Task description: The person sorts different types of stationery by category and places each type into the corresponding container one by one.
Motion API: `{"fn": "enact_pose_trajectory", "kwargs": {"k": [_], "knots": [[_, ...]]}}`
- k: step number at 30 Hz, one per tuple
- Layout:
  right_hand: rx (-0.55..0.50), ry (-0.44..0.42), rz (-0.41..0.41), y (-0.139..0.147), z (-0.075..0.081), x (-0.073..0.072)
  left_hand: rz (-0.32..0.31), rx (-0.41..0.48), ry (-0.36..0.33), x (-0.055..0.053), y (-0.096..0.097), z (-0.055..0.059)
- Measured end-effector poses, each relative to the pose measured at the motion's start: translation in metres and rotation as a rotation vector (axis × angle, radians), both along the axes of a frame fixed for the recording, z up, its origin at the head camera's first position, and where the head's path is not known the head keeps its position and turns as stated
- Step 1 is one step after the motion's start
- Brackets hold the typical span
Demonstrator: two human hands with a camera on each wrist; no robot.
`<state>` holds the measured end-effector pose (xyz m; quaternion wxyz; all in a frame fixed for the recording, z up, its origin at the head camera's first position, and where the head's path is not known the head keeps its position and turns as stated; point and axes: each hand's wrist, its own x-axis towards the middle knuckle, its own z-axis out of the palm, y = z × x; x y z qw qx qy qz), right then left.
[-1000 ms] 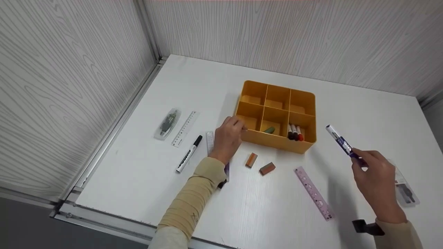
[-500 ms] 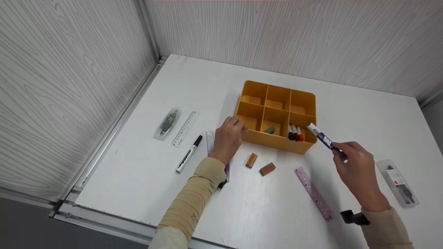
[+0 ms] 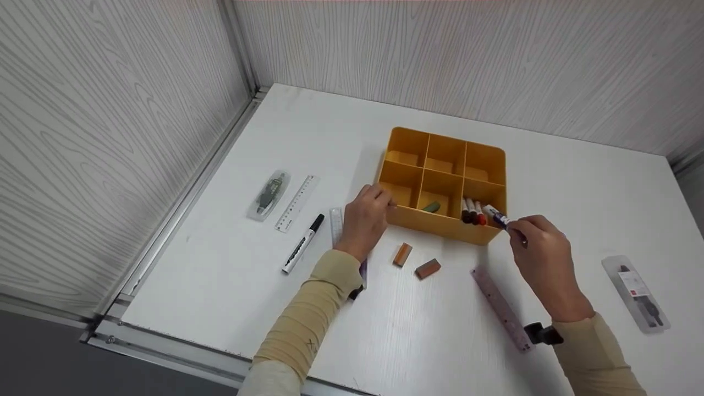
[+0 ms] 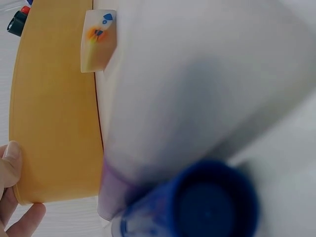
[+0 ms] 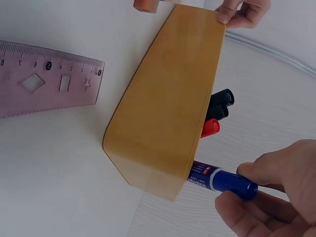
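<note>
My left hand grips the near left corner of a yellow box with six compartments, thumb on its wall in the left wrist view. My right hand pinches a blue marker by its capped end, between thumb and fingers. The marker's white end points down into the front right compartment. Beside it there, several markers, with black and red caps, lean together. A green object lies in the front middle compartment. Under my left wrist, partly hidden, lies another blue-capped marker.
Two small erasers lie before the box, and a pink ruler is below my right hand. Leftward are a black-capped marker, clear rulers and a packaged item. Another clear package lies far right.
My right hand has moved left with the blue marker, from beside the box to over the front right compartment, its tip lowering inside. My left hand has stayed on the box corner.
</note>
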<state>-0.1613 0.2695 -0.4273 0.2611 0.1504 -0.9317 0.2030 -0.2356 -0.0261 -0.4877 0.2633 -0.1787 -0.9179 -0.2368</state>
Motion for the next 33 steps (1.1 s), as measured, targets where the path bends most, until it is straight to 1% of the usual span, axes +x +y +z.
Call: {"fn": "enact_pose_trajectory", "kwargs": {"k": [2,8,13,21,25,30,33], "knots": [[-0.001,-0.005,0.014,-0.002,-0.001,-0.001,0.001,-0.006,0.006,0.000,0.001,0.000],[-0.020,-0.034,0.055,-0.008,-0.006,-0.007,-0.002,0.005,-0.013,0.000,0.002,0.000],[-0.006,-0.037,0.097,-0.014,-0.015,-0.013,0.003,0.009,-0.019,0.000,0.000,-0.001],[-0.002,-0.039,0.089,-0.020,-0.023,-0.018,-0.001,0.006,-0.007,0.000,0.000,0.000],[0.004,-0.033,0.083,-0.021,-0.027,-0.018,-0.001,0.009,-0.006,0.000,0.000,0.000],[0.015,0.002,0.119,-0.020,-0.032,-0.016,0.007,0.016,0.029,-0.001,0.001,-0.001],[0.021,-0.017,0.140,-0.018,-0.035,-0.015,0.016,0.016,0.046,-0.002,0.001,-0.003]]}}
